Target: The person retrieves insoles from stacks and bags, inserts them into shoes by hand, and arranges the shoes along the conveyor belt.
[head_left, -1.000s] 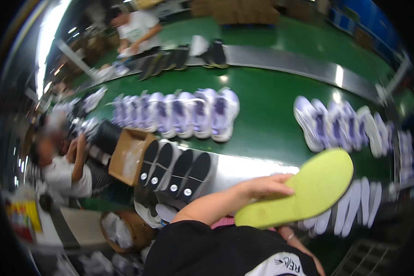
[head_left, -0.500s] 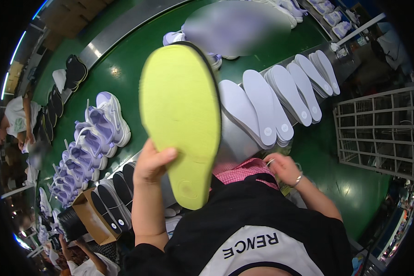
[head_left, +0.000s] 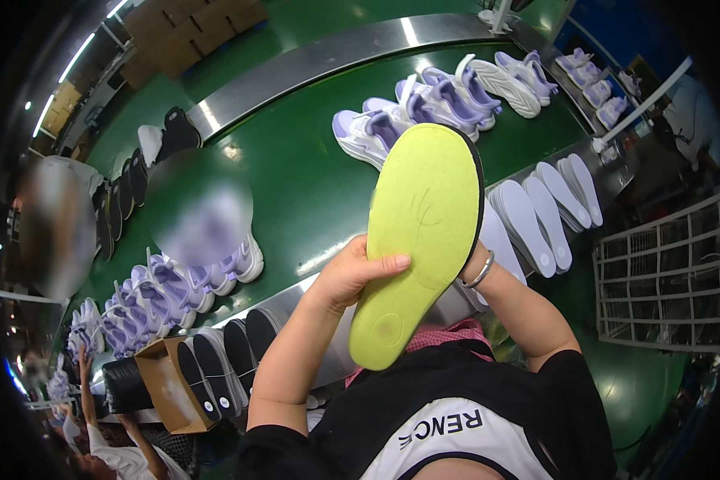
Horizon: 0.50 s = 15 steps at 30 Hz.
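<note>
A yellow-green insole (head_left: 426,208) with a dark edge is held up in front of me, heel end toward my body and a few thin lines marked on its face. My left hand (head_left: 352,272) grips its left side, the thumb lying across the yellow-green surface. On the other side my right hand (head_left: 475,262), a silver bangle at its wrist, reaches behind the insole. That insole hides the right fingers, so I cannot tell what they hold. Stacks of white insoles (head_left: 524,224) lie just to the right, partly covered by my right arm.
White and lilac sneakers (head_left: 448,100) stand on the green conveyor belt (head_left: 296,184) beyond. More sneakers (head_left: 160,300) line up at left, near an open cardboard box (head_left: 164,384) and banded dark insoles (head_left: 216,368). A white wire rack (head_left: 656,272) stands at right.
My right hand has come up from near my waist to behind the insole. The insole, in my left hand, has shifted right and tilted. The view has also turned somewhat.
</note>
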Each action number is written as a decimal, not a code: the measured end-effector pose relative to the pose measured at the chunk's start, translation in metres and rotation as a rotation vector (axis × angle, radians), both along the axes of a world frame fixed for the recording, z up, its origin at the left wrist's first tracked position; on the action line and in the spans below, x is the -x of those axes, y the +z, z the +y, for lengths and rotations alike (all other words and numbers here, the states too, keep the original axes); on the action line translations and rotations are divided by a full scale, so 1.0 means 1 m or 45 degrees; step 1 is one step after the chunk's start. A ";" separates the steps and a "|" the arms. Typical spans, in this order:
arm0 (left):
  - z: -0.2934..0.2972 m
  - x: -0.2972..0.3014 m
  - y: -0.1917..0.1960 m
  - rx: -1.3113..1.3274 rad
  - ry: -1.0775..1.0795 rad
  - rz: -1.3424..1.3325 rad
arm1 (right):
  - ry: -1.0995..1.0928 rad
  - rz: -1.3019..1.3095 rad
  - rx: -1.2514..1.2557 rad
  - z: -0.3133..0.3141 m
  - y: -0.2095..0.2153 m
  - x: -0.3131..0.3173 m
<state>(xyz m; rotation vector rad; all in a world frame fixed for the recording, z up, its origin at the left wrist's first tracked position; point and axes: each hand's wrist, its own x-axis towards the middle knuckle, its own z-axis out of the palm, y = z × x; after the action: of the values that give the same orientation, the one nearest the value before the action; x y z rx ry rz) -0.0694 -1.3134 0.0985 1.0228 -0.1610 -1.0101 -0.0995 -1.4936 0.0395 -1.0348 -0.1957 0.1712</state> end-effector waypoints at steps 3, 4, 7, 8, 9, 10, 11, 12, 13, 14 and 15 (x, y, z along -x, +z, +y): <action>0.010 -0.006 0.001 0.023 0.046 0.011 | -0.044 -0.139 0.174 0.011 0.000 -0.011; 0.016 -0.007 0.001 0.026 0.060 0.000 | -0.031 -0.151 0.175 0.013 0.006 -0.015; 0.035 -0.017 0.002 -0.074 0.038 -0.099 | -0.239 0.007 0.377 0.000 0.028 -0.029; 0.043 -0.021 0.004 -0.215 0.020 -0.311 | -0.134 0.172 0.106 -0.023 0.034 -0.037; 0.050 -0.024 0.004 -0.356 0.001 -0.519 | -0.029 0.340 -0.162 -0.038 0.037 -0.042; 0.053 -0.029 0.005 -0.571 -0.032 -0.880 | -0.048 0.285 -0.293 -0.042 0.036 -0.045; 0.051 -0.027 0.006 -0.570 -0.024 -0.885 | -0.067 0.229 -0.424 -0.045 0.034 -0.047; 0.044 -0.022 0.014 -0.979 -0.131 -1.264 | -0.088 0.218 -0.496 -0.042 0.040 -0.047; 0.039 -0.020 0.018 -1.397 -0.245 -1.633 | -0.080 0.215 -0.493 -0.037 0.043 -0.047; 0.038 -0.021 0.017 -1.380 -0.261 -1.605 | -0.267 -0.030 -0.068 -0.031 0.044 -0.048; 0.039 -0.023 0.016 -1.389 -0.245 -1.610 | -0.446 -0.283 0.355 -0.027 0.050 -0.045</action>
<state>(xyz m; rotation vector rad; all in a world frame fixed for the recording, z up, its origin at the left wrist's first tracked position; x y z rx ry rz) -0.0459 -1.2745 0.1143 2.6014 -0.8014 -0.4084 -0.0541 -1.5210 0.0894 -1.3488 -0.1915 -0.2423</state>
